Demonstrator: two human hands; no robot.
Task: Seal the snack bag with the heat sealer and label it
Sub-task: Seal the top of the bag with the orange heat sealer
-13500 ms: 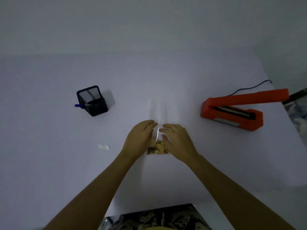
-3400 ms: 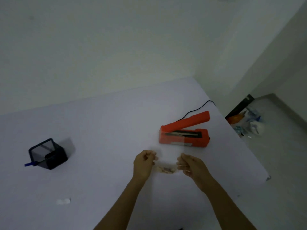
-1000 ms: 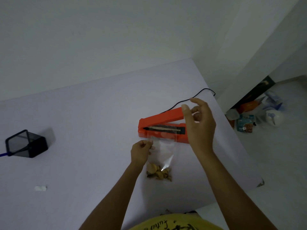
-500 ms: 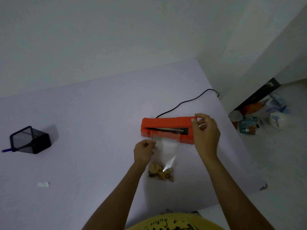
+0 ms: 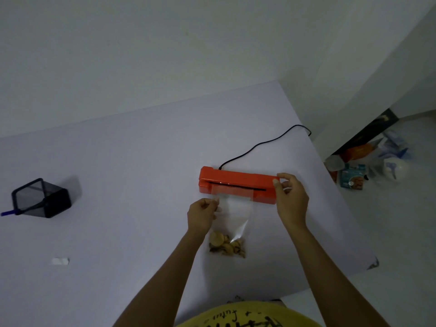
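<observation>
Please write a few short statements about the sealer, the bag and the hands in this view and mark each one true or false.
1. The orange heat sealer has its arm lowered onto the bag's open end. True.
2. The right hand rests flat on the snacks. False: it grips the sealer arm's free end.
3. The left hand pinches the snack bag by its left edge, near the sealer. True.
4. The snacks are bunched at the end inside the sealer. False: they lie at the near end.
5. The white label is stuck on the bag. False: it lies apart on the table.
</observation>
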